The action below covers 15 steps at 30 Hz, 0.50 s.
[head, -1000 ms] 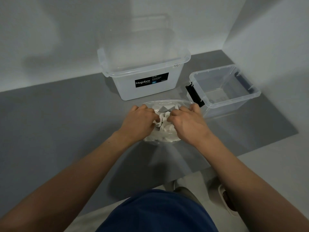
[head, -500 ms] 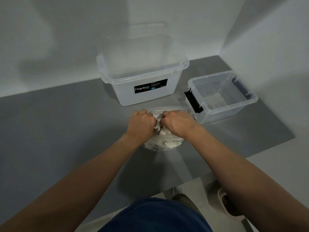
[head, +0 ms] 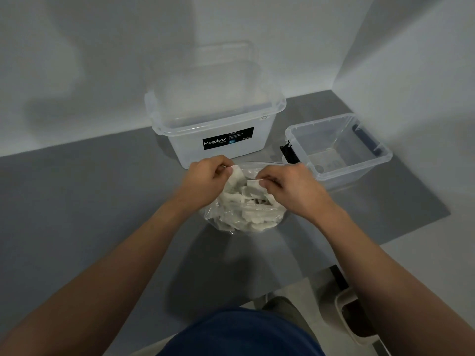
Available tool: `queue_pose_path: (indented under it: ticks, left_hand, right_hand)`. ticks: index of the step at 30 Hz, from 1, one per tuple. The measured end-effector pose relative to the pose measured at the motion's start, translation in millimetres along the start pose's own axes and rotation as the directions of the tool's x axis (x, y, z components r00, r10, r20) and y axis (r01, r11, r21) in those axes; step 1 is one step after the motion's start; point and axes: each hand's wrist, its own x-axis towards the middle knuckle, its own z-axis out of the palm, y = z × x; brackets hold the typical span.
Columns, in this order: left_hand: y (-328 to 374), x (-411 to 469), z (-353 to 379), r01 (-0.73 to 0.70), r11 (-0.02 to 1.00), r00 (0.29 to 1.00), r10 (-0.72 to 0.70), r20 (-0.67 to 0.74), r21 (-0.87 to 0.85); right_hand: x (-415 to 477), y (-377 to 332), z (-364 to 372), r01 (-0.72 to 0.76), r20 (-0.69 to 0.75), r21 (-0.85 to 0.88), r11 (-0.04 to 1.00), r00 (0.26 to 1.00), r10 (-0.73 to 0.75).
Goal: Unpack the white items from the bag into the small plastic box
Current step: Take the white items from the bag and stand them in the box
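Entry: unpacking, early stage, no transfer yet made

Step in hand: the white items (head: pixel 253 205) are being picked out at the open mouth of the bag (head: pixel 221 222); the small plastic box (head: pixel 341 179) is seen to hold none of them, so the task is judged barely begun.

Left hand (head: pixel 205 181): fingers curled, one of the white items pinched at the fingertips. Whether bag film is caught with it cannot be told.

Right hand (head: pixel 290 191): fingers curled, another white piece pinched between thumb and forefinger, just beside the left hand's fingertips.

Bag: clear film, set on the grey table (head: pixel 90 201), directly beneath and between both hands. The bulk of the white items is heaped below the knuckles.

Small plastic box: lidless, placed just beyond the right hand and to its outer side, near but apart from it.

Large box (head: pixel 185 142): labelled Megabox, just beyond the left hand's fingertips; not wanted for this task.

Next move, as judged: the pinched pieces are to be lifted clear of the film and carried a short way past the right hand, then released over the small box
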Motion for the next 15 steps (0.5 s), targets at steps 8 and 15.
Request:
queue_pose_path:
  ticks: [8, 15]
  left_hand:
    - [23, 15, -7, -0.182, 0.976, 0.983, 0.181, 0.017, 0.124]
    - [63, 31, -3, -0.029, 0.913, 0.995, -0.012, -0.098, -0.406]
  right_hand:
    - [-15, 9, -27, -0.188, -0.041, 0.492, 0.85, 0.97, 0.239]
    - [-4, 57, -94, -0.128, -0.163, 0.688, 0.714, 0.932, 0.324]
